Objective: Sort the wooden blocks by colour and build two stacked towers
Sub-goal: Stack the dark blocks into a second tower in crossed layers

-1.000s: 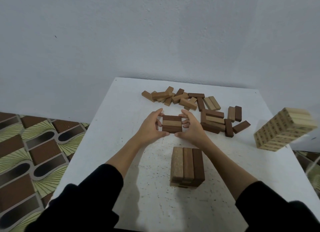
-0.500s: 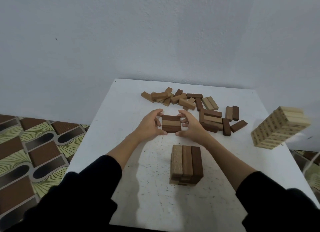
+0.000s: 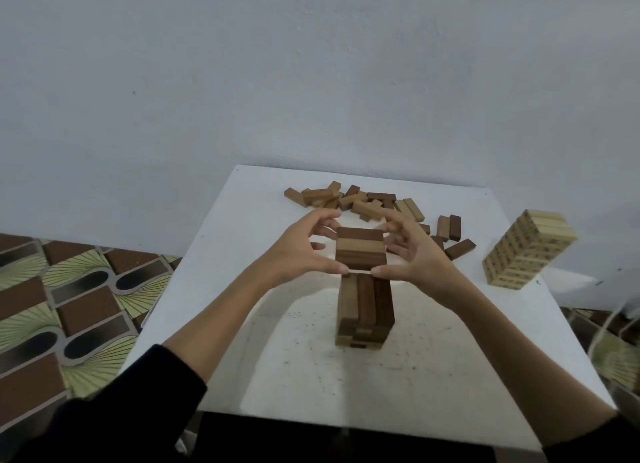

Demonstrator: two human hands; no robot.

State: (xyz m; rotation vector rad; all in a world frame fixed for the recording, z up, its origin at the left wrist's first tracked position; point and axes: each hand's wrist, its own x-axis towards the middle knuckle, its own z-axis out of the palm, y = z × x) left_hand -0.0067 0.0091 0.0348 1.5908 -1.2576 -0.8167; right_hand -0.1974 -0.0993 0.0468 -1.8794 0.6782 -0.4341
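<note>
Risk sits mostly in the carried layer: three brown blocks (image 3: pixel 360 251), side by side, are squeezed between the left hand (image 3: pixel 294 254) and the right hand (image 3: pixel 412 254), each with fingers curled round its end of the set, thumbs near the front edge and the other fingers (image 3: pixel 398 227) at the back. The set hovers just beyond and above the short brown tower (image 3: pixel 365 306) standing near the middle of the tabletop (image 3: pixel 242 358). Only side pressure keeps the middle block in place, so a slackened squeeze would likely drop it onto the tower or the tabletop. If the layer comes down crooked or off-centre, it could overhang or nudge the top course askew, and a thumb caught underneath might drag blocks on release. The pale tower (image 3: pixel 528 251) stands well apart at the right edge of the tabletop, and a wide swing of the right arm might knock it. Loose brown blocks (image 3: pixel 363 203) lie scattered at the far side, behind the hands, still to be stacked.
</note>
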